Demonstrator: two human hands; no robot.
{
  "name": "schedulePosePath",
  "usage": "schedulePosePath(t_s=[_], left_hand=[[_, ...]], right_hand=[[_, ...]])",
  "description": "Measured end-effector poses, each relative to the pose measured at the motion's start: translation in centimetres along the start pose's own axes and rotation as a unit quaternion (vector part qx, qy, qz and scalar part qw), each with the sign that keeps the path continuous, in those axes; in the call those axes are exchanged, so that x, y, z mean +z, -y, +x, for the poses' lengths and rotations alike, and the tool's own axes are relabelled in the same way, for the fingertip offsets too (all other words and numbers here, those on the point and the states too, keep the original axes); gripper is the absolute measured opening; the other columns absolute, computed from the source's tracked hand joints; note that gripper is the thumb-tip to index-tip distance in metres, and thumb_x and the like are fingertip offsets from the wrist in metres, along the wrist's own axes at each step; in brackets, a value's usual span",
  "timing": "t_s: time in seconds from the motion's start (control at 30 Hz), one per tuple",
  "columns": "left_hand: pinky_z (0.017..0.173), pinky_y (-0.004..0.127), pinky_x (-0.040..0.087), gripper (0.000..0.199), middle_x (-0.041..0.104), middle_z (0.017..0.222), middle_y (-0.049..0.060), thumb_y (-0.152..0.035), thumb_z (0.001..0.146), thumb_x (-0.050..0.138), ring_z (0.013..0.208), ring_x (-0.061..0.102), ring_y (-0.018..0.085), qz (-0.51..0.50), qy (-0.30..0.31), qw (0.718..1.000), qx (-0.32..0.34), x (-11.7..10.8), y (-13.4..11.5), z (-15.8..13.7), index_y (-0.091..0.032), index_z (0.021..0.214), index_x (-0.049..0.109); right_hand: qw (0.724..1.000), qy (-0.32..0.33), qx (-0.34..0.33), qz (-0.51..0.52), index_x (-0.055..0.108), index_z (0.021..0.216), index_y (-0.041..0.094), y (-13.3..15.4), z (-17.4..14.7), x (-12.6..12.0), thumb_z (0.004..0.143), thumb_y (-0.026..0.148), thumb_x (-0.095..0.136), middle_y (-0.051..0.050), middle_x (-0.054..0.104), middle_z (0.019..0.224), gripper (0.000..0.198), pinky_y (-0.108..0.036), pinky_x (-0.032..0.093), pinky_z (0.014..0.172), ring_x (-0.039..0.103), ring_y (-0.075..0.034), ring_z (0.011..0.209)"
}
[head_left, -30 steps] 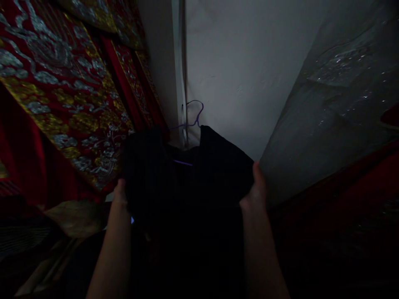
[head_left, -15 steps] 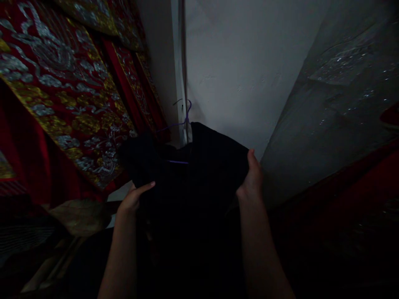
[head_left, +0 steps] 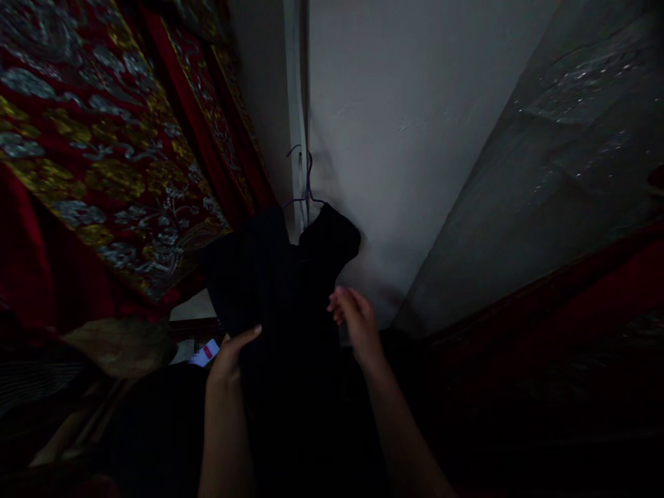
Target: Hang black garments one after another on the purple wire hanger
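Note:
A dark, short-sleeved garment (head_left: 274, 290) hangs on a thin purple hanger (head_left: 308, 183), whose hook is at a pale vertical strip (head_left: 297, 90). Low on the garment's left side, my left hand (head_left: 231, 356) grips the cloth, thumb across the front and fingers hidden behind. My right hand (head_left: 357, 319) is beside the garment's right side, below the sleeve. Its fingers are loosely bent and somewhat blurred, with nothing visible in them. The lower part of the garment is lost in darkness.
Red cloth with gold and silver embroidery (head_left: 119, 152) hangs at the left. A pale wall (head_left: 394, 124) stands behind, with shiny clear plastic sheeting (head_left: 544, 138) at the right and red fabric (head_left: 586, 283) below it. A small white-and-red item (head_left: 206, 353) lies at lower left.
My right hand has let go of the garment's right shoulder and moved left and down. That shoulder has folded inward. My left hand still grips the cloth, slightly lower.

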State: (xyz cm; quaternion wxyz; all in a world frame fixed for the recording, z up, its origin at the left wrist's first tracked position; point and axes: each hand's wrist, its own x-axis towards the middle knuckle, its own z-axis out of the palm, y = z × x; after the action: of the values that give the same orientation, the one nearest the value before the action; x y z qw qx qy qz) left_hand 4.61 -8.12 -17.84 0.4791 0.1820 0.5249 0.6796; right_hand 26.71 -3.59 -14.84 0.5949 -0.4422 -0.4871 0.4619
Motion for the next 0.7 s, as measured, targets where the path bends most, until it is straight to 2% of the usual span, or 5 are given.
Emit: schedulePosePath(t_s=[0.07,0.2,0.4,0.57,0.7], left_hand=[[0.101,0.045,0.058,0.059,0.08,0.098,0.006,-0.007,0.055,0.082,0.105,0.074,0.033,-0.001,-0.009,1.0,0.013,0.0,0.5,-0.8,-0.019,0.111,0.07],[0.108,0.044,0.053,0.055,0.077,0.112,0.005,-0.01,0.061,0.083,0.118,0.069,0.031,0.001,0.0,1.0,0.019,-0.5,0.9,-2.1,-0.024,0.112,0.067],[0.107,0.046,0.051,0.045,0.072,0.117,0.009,-0.025,0.071,0.083,0.117,0.067,0.029,0.049,-0.033,0.997,0.04,-0.1,1.3,-1.2,-0.021,0.112,0.065],[0.116,0.043,0.038,0.06,0.051,0.141,0.013,-0.029,0.078,0.078,0.135,0.05,0.027,0.14,-0.193,0.91,0.339,2.8,5.9,-2.2,-0.021,0.131,0.051],[0.115,0.041,0.038,0.044,0.049,0.139,0.013,-0.026,0.087,0.063,0.133,0.049,0.026,0.169,-0.104,0.885,0.421,5.2,8.9,-4.7,-0.021,0.129,0.052]], right_hand=[[0.991,0.092,0.038,-0.087,0.062,0.069,0.018,-0.4,0.0,2.2,0.088,0.068,0.052,-0.002,0.059,0.06,0.054,-0.027,0.035,0.054,0.05,-0.013,0.054],[0.962,0.114,0.062,-0.24,0.056,0.06,0.02,-0.7,0.2,4.4,0.09,0.058,0.057,-0.003,0.058,0.061,0.048,-0.028,0.031,0.058,0.053,-0.015,0.06],[0.957,0.129,0.099,-0.241,0.046,0.058,0.021,-1.5,-0.6,1.9,0.089,0.026,0.054,0.003,0.048,0.051,0.032,-0.026,0.027,0.054,0.046,-0.012,0.052],[0.964,0.149,0.135,-0.172,0.049,0.062,0.021,-2.4,-1.8,0.8,0.087,0.029,0.054,0.004,0.05,0.053,0.026,-0.025,0.032,0.053,0.048,-0.012,0.052],[0.968,0.164,0.138,-0.132,0.051,0.066,0.021,-2.9,-2.0,1.3,0.086,0.036,0.058,0.003,0.052,0.055,0.026,-0.026,0.036,0.054,0.05,-0.012,0.053]])
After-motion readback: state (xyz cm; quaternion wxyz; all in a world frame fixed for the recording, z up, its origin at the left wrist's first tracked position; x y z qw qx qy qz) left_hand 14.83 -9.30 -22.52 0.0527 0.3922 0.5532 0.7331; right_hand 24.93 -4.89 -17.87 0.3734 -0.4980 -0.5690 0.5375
